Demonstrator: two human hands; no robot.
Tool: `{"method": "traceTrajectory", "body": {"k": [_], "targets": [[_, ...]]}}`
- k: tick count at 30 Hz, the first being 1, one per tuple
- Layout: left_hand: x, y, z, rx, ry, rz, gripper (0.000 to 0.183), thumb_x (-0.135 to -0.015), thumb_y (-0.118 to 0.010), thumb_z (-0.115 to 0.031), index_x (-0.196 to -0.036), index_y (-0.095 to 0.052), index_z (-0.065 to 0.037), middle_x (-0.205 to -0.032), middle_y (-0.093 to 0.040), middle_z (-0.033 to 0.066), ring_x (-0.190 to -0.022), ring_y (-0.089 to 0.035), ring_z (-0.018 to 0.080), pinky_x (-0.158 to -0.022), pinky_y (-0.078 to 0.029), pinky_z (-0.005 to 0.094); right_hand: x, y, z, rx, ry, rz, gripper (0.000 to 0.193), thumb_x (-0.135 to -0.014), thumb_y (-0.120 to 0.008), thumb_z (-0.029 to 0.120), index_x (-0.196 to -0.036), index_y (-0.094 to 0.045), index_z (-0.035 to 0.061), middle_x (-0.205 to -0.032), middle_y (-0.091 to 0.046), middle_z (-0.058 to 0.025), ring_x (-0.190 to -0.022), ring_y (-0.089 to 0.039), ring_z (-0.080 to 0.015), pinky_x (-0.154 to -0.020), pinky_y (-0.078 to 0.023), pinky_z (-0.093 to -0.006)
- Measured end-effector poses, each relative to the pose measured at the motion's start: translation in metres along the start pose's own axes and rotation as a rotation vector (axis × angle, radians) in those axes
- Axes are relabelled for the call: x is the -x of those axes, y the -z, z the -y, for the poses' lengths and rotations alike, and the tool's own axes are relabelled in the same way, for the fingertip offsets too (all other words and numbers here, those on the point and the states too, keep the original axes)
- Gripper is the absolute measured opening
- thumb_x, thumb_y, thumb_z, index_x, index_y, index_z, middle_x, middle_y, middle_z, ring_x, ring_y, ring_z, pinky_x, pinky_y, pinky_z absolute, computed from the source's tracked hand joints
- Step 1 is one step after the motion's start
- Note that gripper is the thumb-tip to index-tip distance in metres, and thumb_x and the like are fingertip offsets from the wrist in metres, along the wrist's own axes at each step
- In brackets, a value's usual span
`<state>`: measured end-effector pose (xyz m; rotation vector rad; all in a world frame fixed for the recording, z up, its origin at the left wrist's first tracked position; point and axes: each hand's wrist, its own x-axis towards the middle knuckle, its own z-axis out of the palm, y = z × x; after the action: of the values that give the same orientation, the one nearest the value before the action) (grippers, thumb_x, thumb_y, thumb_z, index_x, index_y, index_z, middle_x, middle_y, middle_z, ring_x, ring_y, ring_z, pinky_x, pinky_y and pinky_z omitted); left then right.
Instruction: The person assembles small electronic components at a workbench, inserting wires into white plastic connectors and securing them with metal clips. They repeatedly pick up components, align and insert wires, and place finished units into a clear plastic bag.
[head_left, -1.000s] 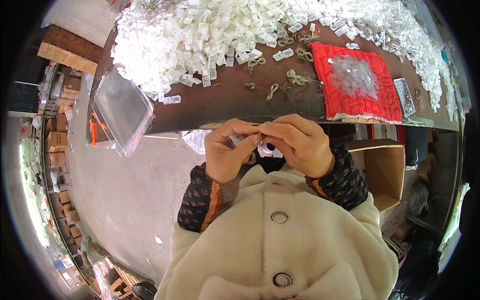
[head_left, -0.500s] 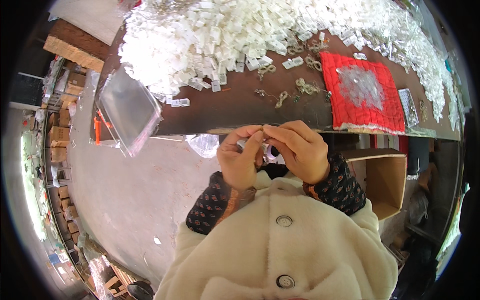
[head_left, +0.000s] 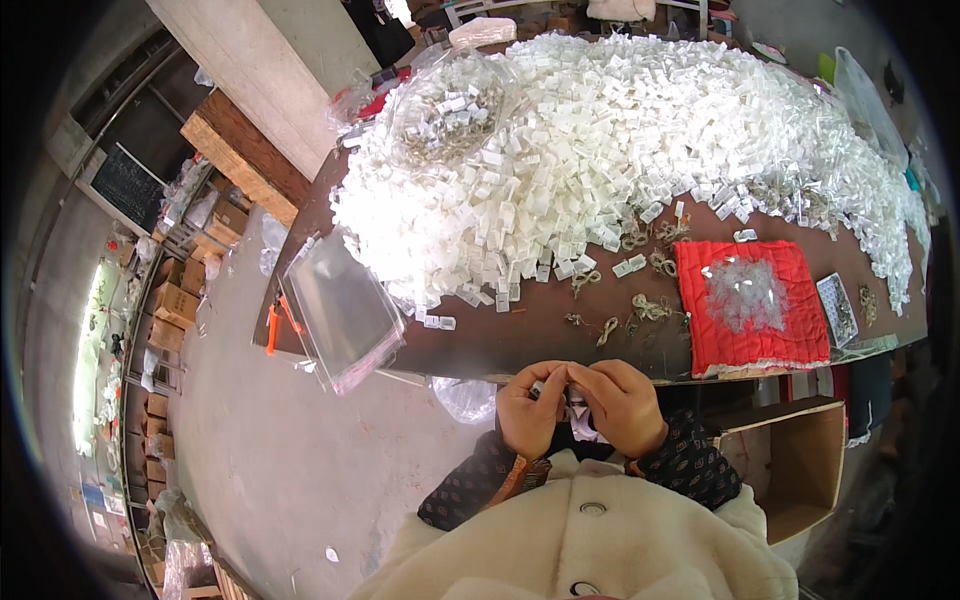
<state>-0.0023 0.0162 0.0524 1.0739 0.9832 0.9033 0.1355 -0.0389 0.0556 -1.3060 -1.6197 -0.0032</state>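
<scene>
Just off the near edge of the table (head_left: 480, 345), my left hand (head_left: 528, 415) and my right hand (head_left: 622, 408) meet, thumbs and forefingers pinched at the same spot. A small pale, shiny piece (head_left: 537, 388) shows between the fingers of the left hand. Its kind is too small to make out, and whatever the right fingertips pinch is hidden. Straight ahead on the table lie coiled thin cords (head_left: 650, 308) and a few loose white plastic cases (head_left: 630, 265). A red cloth (head_left: 708, 345) to the right bears a heap of small clear plastic pieces (head_left: 746, 294).
A large heap of white plastic cases (head_left: 540, 180) covers the table's far side. Clear plastic bags (head_left: 345, 310) and orange-handled scissors (head_left: 272, 328) lie at its left end. A small tray of tiny parts (head_left: 837, 310) sits right of the cloth. Below stands an open cardboard box (head_left: 800, 470).
My view has tilted up, so the table and hands sit lower in the picture and more of the far side shows. Both hands stay pinched together, with fingers slightly shifted.
</scene>
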Motion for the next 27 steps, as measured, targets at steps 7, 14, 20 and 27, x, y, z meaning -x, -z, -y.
{"method": "traceTrajectory", "body": {"k": [7, 14, 20, 27], "targets": [[0.0, -0.013, 0.01, 0.1, -0.005, -0.082, 0.014, -0.096, -0.064, -0.014, -0.099, -0.069, -0.002, -0.064, -0.059, -0.0006, -0.049, -0.049, 0.0045, -0.044, -0.036, 0.0195, 0.004, 0.001, -0.003, 0.078, 0.02, -0.021, 0.038, -0.075, -0.064, -0.002, -0.112, -0.066, 0.002, -0.09, -0.062, -0.0087, -0.076, -0.061, -0.0283, -0.064, -0.051, -0.0365], [0.003, -0.009, 0.019, 0.413, 0.131, -0.072, 0.012, -0.095, -0.066, -0.013, -0.1, -0.065, -0.002, -0.074, -0.063, 0.0021, -0.052, -0.05, 0.0065, -0.046, -0.037, 0.0212, 0.008, -0.002, -0.006, 0.051, 0.111, 0.001, 0.043, -0.071, -0.066, -0.001, -0.114, -0.063, -0.0014, -0.096, -0.064, -0.0109, -0.076, -0.061, -0.028, -0.064, -0.049, -0.0364], [-0.003, 0.001, 0.005, 0.298, 0.093, 0.061, 0.014, -0.095, -0.066, -0.013, -0.103, -0.065, -0.002, -0.074, -0.061, 0.0006, -0.049, -0.049, 0.0071, -0.044, -0.035, 0.0209, -0.003, -0.001, -0.003, 0.076, 0.157, -0.002, 0.038, -0.066, -0.066, -0.001, -0.104, -0.068, 0.002, -0.092, -0.063, -0.0083, -0.072, -0.061, -0.0264, -0.063, -0.048, -0.0347], [-0.013, 0.009, 0.002, 0.368, 0.215, 0.169, 0.017, -0.096, -0.064, -0.012, -0.108, -0.066, -0.001, -0.07, -0.061, 0.0011, -0.047, -0.046, 0.0076, -0.043, -0.031, 0.0222, -0.007, -0.003, -0.008, 0.119, 0.149, -0.04, 0.032, -0.069, -0.065, -0.001, -0.1, -0.065, 0.005, -0.093, -0.063, -0.0069, -0.072, -0.062, -0.0251, -0.063, -0.05, -0.0346]]}}
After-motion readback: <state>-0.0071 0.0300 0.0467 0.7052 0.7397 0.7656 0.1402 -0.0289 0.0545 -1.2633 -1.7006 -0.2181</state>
